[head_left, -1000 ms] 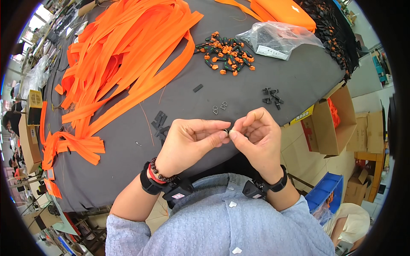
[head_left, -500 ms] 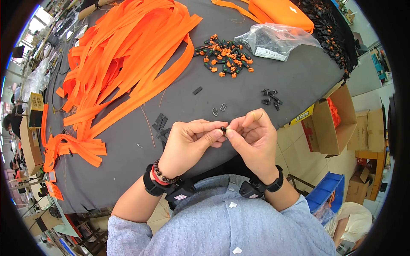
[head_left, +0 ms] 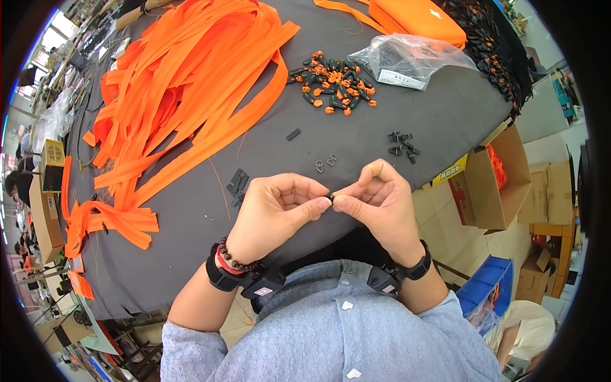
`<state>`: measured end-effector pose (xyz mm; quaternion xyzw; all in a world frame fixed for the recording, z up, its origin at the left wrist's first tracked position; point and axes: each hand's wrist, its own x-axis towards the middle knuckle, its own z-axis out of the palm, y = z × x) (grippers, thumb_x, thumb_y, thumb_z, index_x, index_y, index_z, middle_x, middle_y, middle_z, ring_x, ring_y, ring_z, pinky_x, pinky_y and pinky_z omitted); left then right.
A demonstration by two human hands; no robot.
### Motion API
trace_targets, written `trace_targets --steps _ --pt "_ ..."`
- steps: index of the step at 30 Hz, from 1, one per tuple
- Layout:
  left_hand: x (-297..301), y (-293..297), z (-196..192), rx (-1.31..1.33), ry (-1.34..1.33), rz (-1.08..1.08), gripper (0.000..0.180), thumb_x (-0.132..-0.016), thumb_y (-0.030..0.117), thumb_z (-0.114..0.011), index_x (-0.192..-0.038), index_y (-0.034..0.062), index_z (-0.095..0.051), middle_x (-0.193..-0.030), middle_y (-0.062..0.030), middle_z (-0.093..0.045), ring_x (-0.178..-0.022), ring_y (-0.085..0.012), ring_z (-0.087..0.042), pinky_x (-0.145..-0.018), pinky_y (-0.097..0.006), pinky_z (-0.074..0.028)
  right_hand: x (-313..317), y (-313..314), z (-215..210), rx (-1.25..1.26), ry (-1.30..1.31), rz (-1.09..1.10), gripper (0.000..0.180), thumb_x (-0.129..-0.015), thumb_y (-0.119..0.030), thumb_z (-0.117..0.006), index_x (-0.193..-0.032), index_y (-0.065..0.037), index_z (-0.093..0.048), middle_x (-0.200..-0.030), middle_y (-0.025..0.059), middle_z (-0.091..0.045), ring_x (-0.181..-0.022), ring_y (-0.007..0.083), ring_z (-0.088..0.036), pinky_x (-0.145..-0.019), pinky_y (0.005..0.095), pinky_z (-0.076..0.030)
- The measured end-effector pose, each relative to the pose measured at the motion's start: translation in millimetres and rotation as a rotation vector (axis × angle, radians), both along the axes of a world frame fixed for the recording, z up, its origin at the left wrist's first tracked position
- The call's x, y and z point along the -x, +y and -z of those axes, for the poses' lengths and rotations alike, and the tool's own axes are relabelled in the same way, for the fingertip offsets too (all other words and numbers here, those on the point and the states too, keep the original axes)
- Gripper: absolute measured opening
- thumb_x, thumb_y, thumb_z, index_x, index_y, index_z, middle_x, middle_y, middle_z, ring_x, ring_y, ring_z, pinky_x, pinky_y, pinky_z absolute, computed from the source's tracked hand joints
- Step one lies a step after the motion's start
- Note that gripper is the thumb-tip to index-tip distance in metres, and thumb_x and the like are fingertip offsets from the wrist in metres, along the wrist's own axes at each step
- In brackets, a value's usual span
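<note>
My left hand (head_left: pixel 270 207) and my right hand (head_left: pixel 377 207) meet at the near edge of the grey table, thumbs and forefingers pinched. Between their fingertips is a small black piece (head_left: pixel 331 198), mostly covered, so its exact kind does not show. Just beyond the fingers lie small metal rings (head_left: pixel 319 167). Several flat black strips (head_left: pixel 237 183) lie beside my left hand, partly hidden by it. One more short black strip (head_left: pixel 293 134) rests farther off. Past my right hand sits a small group of black parts (head_left: pixel 404 145).
Long orange zipper tape (head_left: pixel 191 95) is heaped at the left. Black-and-orange zipper pulls (head_left: pixel 337 83) form a pile at the back, near a clear plastic bag (head_left: pixel 401 60) and an orange case (head_left: pixel 417 22). A cardboard box (head_left: pixel 503 184) and blue crate (head_left: pixel 487 283) stand off the table's right side.
My left hand has shifted slightly left and its fingers have tilted, covering more of the black strips. The right wrist has moved a little right. Both hands still pinch at the small black piece.
</note>
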<state>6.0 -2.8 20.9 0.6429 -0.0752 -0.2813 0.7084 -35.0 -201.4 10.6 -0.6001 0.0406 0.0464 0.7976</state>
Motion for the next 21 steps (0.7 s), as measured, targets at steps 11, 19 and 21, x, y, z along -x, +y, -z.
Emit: trace_targets --steps 11,19,21 --pt "-4.3 3.4 -0.5 0.105 0.218 0.029 0.024 -0.089 0.012 -0.072 -0.105 -0.0049 -0.068 -0.090 -0.0081 -0.071 -0.082 -0.0115 -0.067 -0.077 -0.026 -0.056 1.4 0.5 9.2 0.287 -0.250 0.015 0.023 -0.080 0.001 -0.076 -0.101 0.000 -0.067 -0.090 0.0063 -0.071 -0.083 0.0115 -0.066 -0.076 0.0255 -0.053" --pt "-3.1 5.0 4.2 0.178 0.315 0.006 0.026 -0.091 0.013 -0.070 -0.110 -0.0051 -0.067 -0.093 -0.0095 -0.071 -0.082 -0.0123 -0.067 -0.075 -0.025 -0.056 2.0 4.2 4.8 0.397 -0.280 0.037 0.015 -0.078 0.001 -0.076 -0.092 0.000 -0.071 -0.085 0.0068 -0.071 -0.078 0.0126 -0.066 -0.073 0.0263 -0.052" --pt "-5.0 4.6 -0.2 0.081 0.232 -0.015 0.026 -0.092 0.012 -0.068 -0.112 -0.0043 -0.066 -0.093 -0.0091 -0.071 -0.080 -0.0118 -0.067 -0.072 -0.025 -0.056 1.7 2.3 5.7 0.433 -0.284 0.070 0.015 -0.078 0.001 -0.076 -0.092 0.000 -0.071 -0.085 0.0069 -0.071 -0.078 0.0128 -0.066 -0.074 0.0262 -0.051"
